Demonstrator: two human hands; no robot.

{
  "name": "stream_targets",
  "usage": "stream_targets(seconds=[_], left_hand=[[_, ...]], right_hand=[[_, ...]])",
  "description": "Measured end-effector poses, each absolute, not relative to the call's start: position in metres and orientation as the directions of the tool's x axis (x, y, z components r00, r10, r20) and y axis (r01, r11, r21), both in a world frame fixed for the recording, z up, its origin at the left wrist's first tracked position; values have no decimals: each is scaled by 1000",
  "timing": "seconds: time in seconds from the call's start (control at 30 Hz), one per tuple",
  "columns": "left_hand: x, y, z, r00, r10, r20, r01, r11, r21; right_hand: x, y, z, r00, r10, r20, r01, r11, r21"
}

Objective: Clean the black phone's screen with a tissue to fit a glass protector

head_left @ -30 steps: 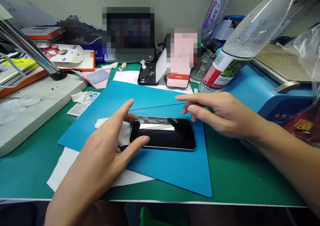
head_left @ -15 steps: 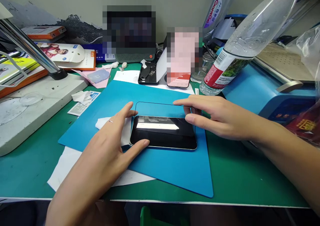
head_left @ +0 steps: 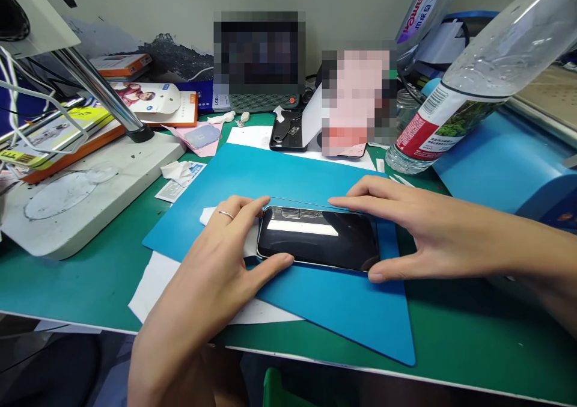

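Observation:
A smartphone point(head_left: 315, 244) with a black, glossy screen lies flat on a blue mat point(head_left: 342, 311). Over it is a clear glass screen protector point(head_left: 300, 201) with a thin dark border; its far edge shows just beyond the phone. My left hand point(head_left: 216, 257) curves round the phone's left end, fingertips at the far corner and thumb on the near edge. With a finger at the far edge and the thumb by the near right corner, my right hand point(head_left: 401, 226) grips the protector. Whether the glass touches the whole screen is hard to see.
White paper point(head_left: 153, 281) sticks out under the mat. A white lamp base point(head_left: 148, 154) stands left, near boxes point(head_left: 90, 121). Behind are an opened phone part point(head_left: 288, 131), a propped phone point(head_left: 360, 94) and a blurred screen device point(head_left: 261, 58). A plastic bottle point(head_left: 433, 130) leans at right.
The glass protector has tilted down from above the phone to lie nearly level over it. My right thumb has moved to the near right corner. The view has shifted left.

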State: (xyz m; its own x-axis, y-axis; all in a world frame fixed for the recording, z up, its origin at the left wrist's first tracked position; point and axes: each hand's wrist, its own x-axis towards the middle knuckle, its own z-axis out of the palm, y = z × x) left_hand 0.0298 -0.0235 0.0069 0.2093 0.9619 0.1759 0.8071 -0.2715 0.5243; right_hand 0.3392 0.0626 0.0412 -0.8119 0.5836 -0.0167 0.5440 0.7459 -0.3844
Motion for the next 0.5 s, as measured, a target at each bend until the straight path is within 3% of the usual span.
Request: stream_targets(seconds=[0.5], left_hand=[[26, -18, 3, 214, 967, 138, 820, -254, 512]], right_hand=[[336, 58, 47, -822, 564, -74, 549, 751, -367]])
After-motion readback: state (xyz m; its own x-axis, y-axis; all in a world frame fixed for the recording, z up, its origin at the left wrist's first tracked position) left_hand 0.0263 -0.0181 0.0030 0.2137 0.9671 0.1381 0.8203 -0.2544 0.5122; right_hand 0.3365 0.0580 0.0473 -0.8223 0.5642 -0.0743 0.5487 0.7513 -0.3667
